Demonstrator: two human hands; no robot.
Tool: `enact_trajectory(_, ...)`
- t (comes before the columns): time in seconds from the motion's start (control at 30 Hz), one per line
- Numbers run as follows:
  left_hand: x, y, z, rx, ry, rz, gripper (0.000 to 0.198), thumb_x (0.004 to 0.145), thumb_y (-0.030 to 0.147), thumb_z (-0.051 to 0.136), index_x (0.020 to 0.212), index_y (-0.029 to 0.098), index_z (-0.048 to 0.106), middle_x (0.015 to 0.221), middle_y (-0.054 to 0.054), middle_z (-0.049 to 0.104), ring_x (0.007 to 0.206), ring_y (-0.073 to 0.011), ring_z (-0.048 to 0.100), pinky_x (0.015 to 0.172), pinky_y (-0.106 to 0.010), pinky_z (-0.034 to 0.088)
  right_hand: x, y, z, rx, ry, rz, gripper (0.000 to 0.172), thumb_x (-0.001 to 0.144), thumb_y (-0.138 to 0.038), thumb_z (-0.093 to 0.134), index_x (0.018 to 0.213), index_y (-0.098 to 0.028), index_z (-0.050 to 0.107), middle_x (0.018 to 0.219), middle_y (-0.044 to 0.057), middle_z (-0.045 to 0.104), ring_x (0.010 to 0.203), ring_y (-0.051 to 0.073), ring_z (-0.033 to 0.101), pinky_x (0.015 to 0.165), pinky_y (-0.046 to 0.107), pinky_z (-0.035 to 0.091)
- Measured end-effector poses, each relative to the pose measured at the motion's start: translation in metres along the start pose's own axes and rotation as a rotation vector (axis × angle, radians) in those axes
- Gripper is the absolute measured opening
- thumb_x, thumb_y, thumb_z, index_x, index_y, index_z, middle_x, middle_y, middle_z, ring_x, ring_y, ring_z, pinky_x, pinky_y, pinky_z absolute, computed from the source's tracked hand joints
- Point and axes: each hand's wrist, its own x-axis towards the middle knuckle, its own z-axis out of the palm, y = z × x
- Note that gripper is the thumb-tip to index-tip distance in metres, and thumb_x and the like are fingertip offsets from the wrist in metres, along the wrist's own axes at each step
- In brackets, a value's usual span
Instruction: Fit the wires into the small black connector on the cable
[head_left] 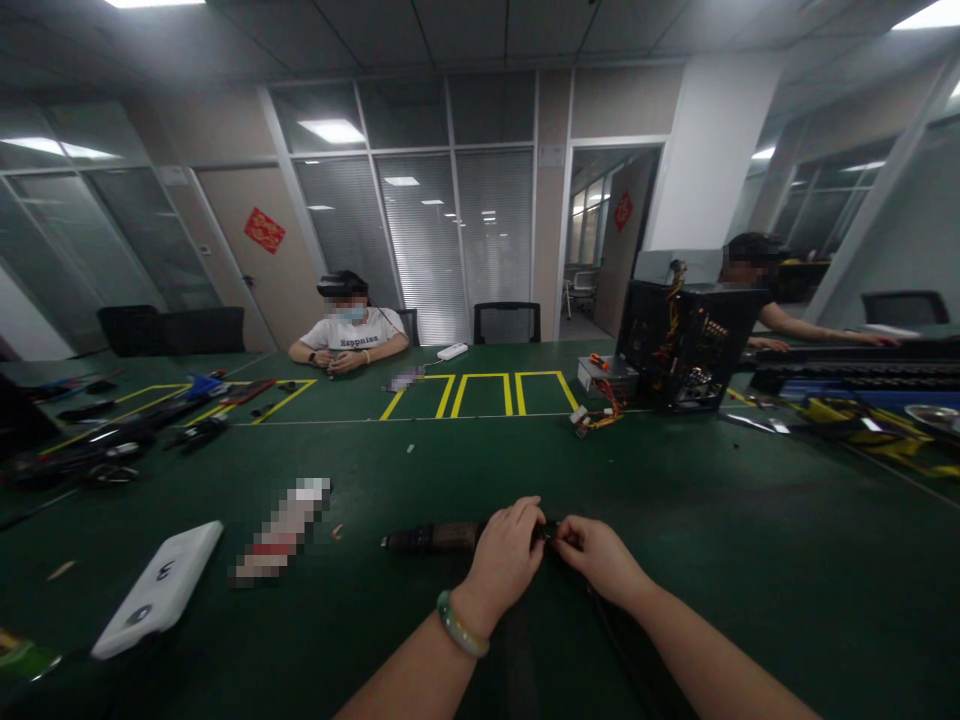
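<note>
A dark, slim corded tool with a brownish grip (454, 537), like an electric screwdriver, lies across the green table in front of me, its narrow tip toward the left. My left hand (510, 545) is wrapped over its right part, fingers closed. At the tool's right end, my right hand (592, 555) pinches a small dark part, too hidden between the fingers to name. A black cable (616, 640) runs from beneath my right hand toward the table's near edge. A green bangle circles my left wrist.
Left of my hands lie a white power bank (161, 588) and a blurred packet (283, 532). Tools (105, 430) are heaped farther left. Across the table sits a person (352, 330). A black computer case (686, 345) and power supply (607, 375) stand back right, another person beyond.
</note>
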Motion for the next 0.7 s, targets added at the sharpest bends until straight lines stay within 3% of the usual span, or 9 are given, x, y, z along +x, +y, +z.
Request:
enact_trajectory(0.23,0.001,0.001,-0.001,0.038,-0.017,0.021,0.023,0.079,0.007,0.059,0.095,0.023,0.055,0.131,-0.002,0.053,0.114,-0.0225,0.054,0.097,-0.041,0.044,0.002,0.001,0.002,-0.038,0.053,-0.023,0.012,0.086,-0.027,0.058,0.079,-0.02,0.064,0.071,-0.001,0.068,0.065,0.015,0.062,0.06,0.023,0.041)
enact_trajectory(0.7,0.001,-0.001,0.001,0.029,0.007,0.003,0.024,0.079,0.005,0.059,0.095,0.022,0.053,0.128,-0.003,0.054,0.114,-0.0222,0.054,0.095,-0.039,0.045,-0.001,-0.009,-0.003,-0.053,0.031,0.007,0.012,0.087,-0.027,0.057,0.081,-0.02,0.066,0.073,-0.001,0.069,0.066,0.015,0.063,0.059,0.024,0.042)
